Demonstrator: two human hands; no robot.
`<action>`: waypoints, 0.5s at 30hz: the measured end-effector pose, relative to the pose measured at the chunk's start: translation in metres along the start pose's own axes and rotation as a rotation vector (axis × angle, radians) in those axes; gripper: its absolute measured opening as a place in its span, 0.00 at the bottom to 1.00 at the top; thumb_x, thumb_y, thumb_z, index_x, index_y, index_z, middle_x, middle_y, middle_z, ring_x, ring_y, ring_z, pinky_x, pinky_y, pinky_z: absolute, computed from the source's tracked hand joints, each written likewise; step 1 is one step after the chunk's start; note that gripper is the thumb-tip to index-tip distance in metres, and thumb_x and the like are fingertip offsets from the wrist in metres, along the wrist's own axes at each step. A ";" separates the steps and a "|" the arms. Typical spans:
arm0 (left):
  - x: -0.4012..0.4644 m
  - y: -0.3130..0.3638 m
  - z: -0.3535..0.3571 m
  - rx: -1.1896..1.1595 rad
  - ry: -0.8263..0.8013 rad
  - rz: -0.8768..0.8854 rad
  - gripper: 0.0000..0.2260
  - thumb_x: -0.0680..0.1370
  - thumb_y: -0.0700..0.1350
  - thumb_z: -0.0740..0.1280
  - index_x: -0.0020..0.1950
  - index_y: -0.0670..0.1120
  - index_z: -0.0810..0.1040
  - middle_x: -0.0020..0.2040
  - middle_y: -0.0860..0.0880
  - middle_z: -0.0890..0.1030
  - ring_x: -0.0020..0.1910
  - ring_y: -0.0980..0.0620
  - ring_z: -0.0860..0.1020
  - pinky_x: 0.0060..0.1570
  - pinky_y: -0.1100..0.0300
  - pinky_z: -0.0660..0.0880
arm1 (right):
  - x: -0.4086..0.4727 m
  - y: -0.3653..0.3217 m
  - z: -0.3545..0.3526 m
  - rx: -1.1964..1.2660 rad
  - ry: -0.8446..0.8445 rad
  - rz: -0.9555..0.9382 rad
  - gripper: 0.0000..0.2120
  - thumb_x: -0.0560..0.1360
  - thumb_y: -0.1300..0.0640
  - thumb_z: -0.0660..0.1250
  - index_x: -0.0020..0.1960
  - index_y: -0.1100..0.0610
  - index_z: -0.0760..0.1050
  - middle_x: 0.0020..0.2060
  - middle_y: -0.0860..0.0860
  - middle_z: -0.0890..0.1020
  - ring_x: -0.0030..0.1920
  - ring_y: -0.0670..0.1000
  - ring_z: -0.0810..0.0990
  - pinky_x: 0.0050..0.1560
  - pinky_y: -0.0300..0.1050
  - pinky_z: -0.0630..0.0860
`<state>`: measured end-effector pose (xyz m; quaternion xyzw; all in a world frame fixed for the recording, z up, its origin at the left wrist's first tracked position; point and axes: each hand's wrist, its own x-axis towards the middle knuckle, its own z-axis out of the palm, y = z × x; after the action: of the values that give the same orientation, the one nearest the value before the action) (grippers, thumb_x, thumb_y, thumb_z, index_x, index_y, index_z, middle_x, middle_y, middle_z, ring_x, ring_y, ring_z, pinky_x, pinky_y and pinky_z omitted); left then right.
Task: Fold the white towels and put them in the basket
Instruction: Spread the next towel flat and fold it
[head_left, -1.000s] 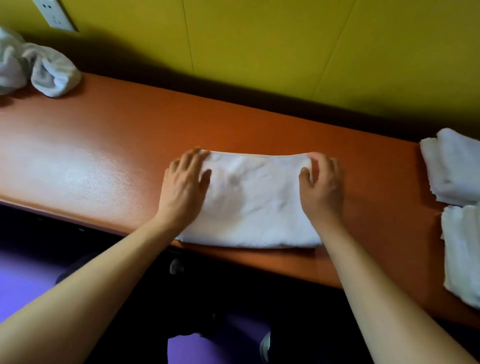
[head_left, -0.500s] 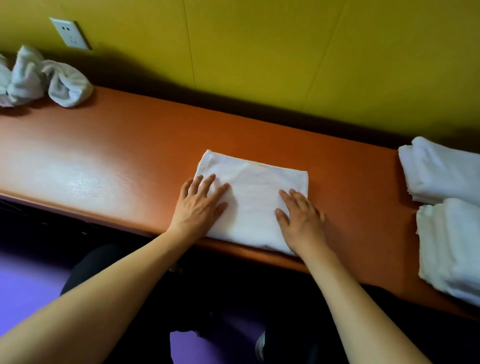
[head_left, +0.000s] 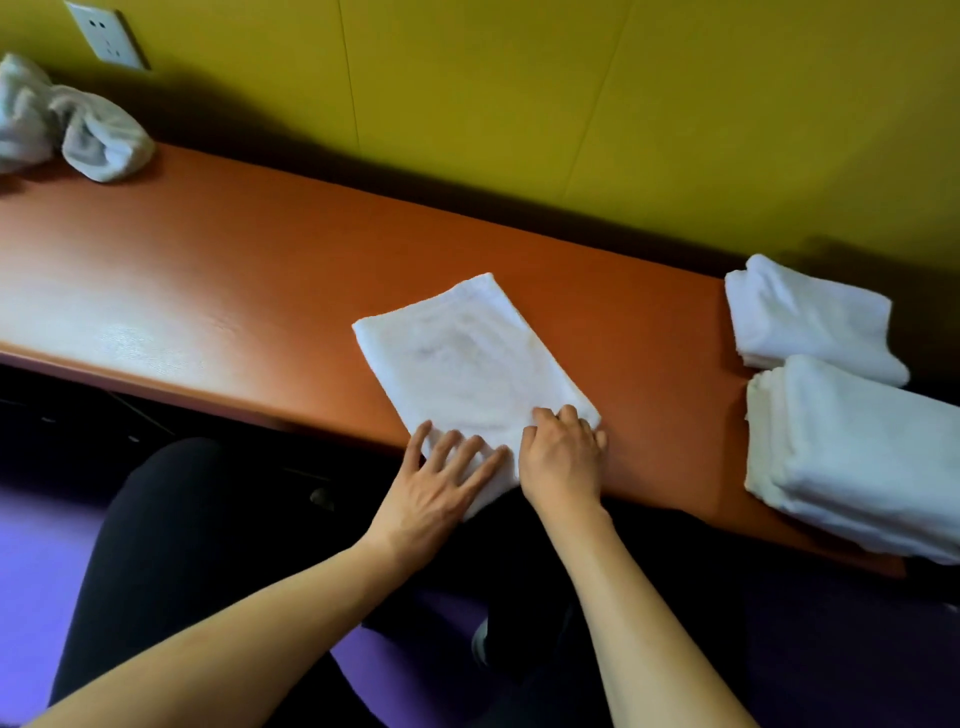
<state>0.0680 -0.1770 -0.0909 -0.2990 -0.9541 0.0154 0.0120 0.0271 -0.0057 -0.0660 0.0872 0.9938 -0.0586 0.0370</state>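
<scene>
A folded white towel (head_left: 467, 358) lies on the orange table (head_left: 234, 291), turned at an angle, its near end hanging slightly over the front edge. My left hand (head_left: 441, 483) rests flat on that near end with fingers spread. My right hand (head_left: 563, 452) sits beside it with fingers curled onto the towel's near right corner. Whether it pinches the cloth I cannot tell. No basket is in view.
Two stacks of folded white towels (head_left: 810, 322) (head_left: 857, 457) sit at the table's right end. Crumpled white towels (head_left: 78, 130) lie at the far left by a wall socket (head_left: 106, 36). A yellow wall backs the table. My dark-trousered legs are below the edge.
The towel has been turned from lying crosswise to lying at an angle, long side running away from me. Both hands have slid toward its near end and come close together.
</scene>
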 end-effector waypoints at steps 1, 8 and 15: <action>-0.001 -0.002 0.001 -0.005 0.025 -0.007 0.33 0.69 0.45 0.73 0.74 0.45 0.73 0.66 0.43 0.78 0.65 0.37 0.77 0.64 0.34 0.71 | -0.004 0.002 -0.001 0.005 -0.003 0.006 0.15 0.81 0.53 0.54 0.59 0.53 0.77 0.55 0.54 0.78 0.57 0.59 0.77 0.61 0.54 0.64; -0.013 -0.028 -0.011 -0.375 0.127 -0.020 0.17 0.78 0.51 0.67 0.63 0.44 0.78 0.66 0.48 0.79 0.68 0.40 0.75 0.63 0.49 0.73 | -0.027 0.027 0.003 0.107 0.012 -0.095 0.26 0.78 0.33 0.50 0.60 0.45 0.79 0.53 0.47 0.80 0.59 0.53 0.75 0.58 0.52 0.61; -0.028 -0.052 -0.033 -0.730 0.165 -0.125 0.14 0.77 0.38 0.67 0.61 0.49 0.78 0.58 0.54 0.77 0.59 0.53 0.75 0.61 0.61 0.70 | -0.029 0.058 -0.003 0.182 -0.133 -0.439 0.36 0.67 0.33 0.70 0.73 0.39 0.65 0.68 0.39 0.71 0.75 0.45 0.61 0.78 0.54 0.46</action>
<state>0.0625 -0.2346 -0.0567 -0.2251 -0.9090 -0.3504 -0.0178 0.0656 0.0465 -0.0667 -0.1319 0.9749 -0.1603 0.0805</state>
